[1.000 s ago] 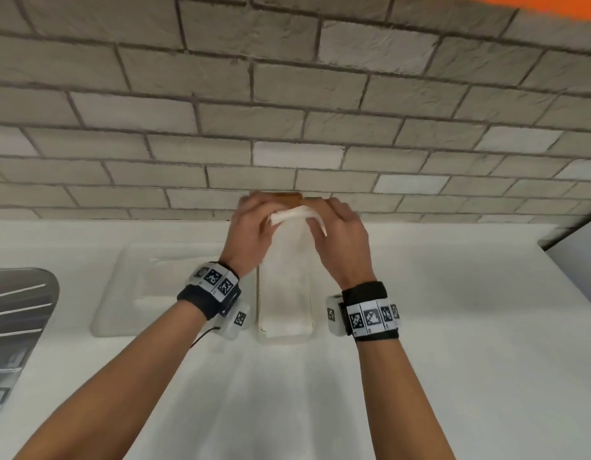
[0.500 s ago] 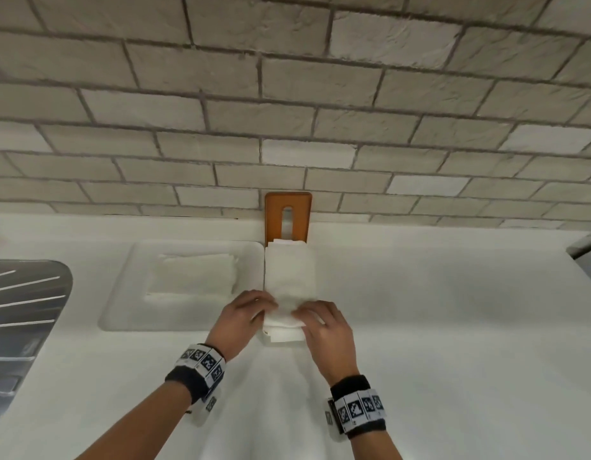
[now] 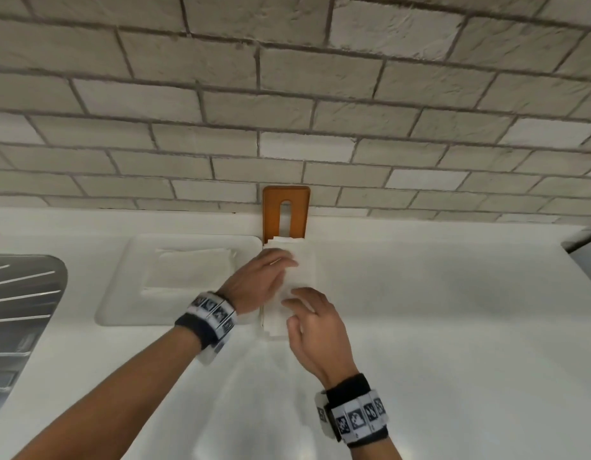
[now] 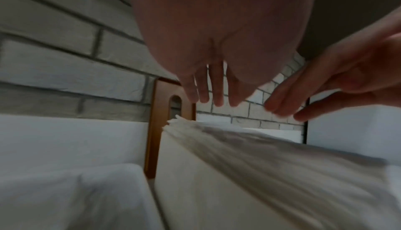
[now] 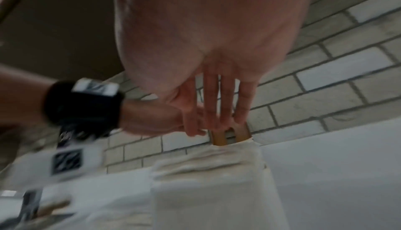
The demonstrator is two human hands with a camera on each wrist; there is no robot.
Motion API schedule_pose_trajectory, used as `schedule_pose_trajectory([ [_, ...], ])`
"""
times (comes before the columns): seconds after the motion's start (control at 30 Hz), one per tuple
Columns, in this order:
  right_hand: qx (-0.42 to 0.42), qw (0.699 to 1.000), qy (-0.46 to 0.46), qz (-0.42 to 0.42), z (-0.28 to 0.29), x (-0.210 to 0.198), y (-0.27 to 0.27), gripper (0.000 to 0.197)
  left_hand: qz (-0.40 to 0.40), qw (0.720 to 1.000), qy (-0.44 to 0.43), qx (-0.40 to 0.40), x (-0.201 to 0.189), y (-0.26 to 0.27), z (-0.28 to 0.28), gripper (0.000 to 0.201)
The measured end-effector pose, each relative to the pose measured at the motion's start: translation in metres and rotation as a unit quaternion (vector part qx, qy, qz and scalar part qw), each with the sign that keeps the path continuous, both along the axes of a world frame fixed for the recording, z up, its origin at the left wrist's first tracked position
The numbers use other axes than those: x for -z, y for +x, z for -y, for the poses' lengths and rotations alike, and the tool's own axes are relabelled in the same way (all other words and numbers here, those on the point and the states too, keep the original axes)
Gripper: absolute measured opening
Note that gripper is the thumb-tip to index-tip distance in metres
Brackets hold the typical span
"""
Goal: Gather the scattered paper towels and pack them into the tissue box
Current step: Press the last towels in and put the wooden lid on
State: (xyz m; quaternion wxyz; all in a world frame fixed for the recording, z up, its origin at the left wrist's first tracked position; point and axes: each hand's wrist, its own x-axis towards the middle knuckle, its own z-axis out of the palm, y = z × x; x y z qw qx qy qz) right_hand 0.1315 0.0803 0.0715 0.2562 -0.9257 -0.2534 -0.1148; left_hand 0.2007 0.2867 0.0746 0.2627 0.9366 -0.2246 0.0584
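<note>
This is a kitchen. A white surface (image 3: pixel 420 310) runs along a wall (image 3: pixel 287 94) of pale brick-shaped tiles with grey grout, and at the far left a ribbed steel drainboard (image 3: pixel 22 293) is set into it. A shallow moulded recess (image 3: pixel 188 280) lies in the surface beside the drainboard.
</note>
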Motion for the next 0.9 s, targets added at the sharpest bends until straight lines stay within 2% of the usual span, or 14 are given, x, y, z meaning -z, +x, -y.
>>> schedule_pose_trajectory([
  [0.07, -0.007, 0.994, -0.087, -0.067, -0.013, 0.003, 0.005, 0.037, -0.075, 0.994, 0.074, 0.039, 0.004, 0.024, 0.018, 0.047],
  [0.13, -0.004, 0.982, -0.14, -0.124, -0.017, 0.008, 0.009, 0.039, -0.166, 0.973, 0.158, 0.03, 0.013, 0.036, 0.028, 0.056],
  [0.17, -0.009, 0.979, -0.155, -0.135, -0.017, 0.009, 0.01, 0.04, -0.185, 0.966, 0.179, 0.027, 0.019, 0.038, 0.029, 0.058],
  [0.27, -0.029, 0.972, -0.191, -0.137, -0.017, 0.014, 0.014, 0.047, -0.185, 0.961, 0.202, 0.026, 0.033, 0.038, 0.031, 0.059],
  [0.43, -0.068, 0.957, -0.243, -0.145, -0.023, 0.012, 0.015, 0.075, -0.2, 0.951, 0.232, 0.03, 0.033, 0.046, 0.03, 0.062],
  [0.53, -0.087, 0.956, -0.212, -0.183, -0.005, -0.006, 0.019, 0.058, -0.2, 0.949, 0.242, 0.018, 0.027, 0.046, 0.025, 0.077],
  [0.6, -0.064, 0.961, -0.182, -0.199, 0.01, -0.021, 0.034, 0.045, -0.176, 0.947, 0.266, 0.032, 0.024, 0.041, 0.023, 0.089],
  [0.67, -0.012, 0.977, -0.148, -0.15, 0.02, -0.037, 0.063, 0.04, -0.17, 0.948, 0.269, 0.035, 0.023, 0.033, 0.024, 0.108],
  [0.77, 0.044, 0.993, -0.11, -0.002, 0.013, -0.052, 0.123, 0.022, -0.184, 0.948, 0.259, 0.013, 0.024, 0.024, 0.028, 0.137],
  [0.83, 0.05, 0.99, -0.115, 0.065, -0.004, -0.056, 0.167, 0.014, -0.174, 0.945, 0.278, 0.001, 0.025, 0.021, 0.029, 0.143],
  [0.9, 0.036, 0.985, -0.135, 0.105, -0.02, -0.055, 0.207, 0.024, -0.164, 0.942, 0.292, -0.004, 0.024, 0.02, 0.03, 0.145],
])
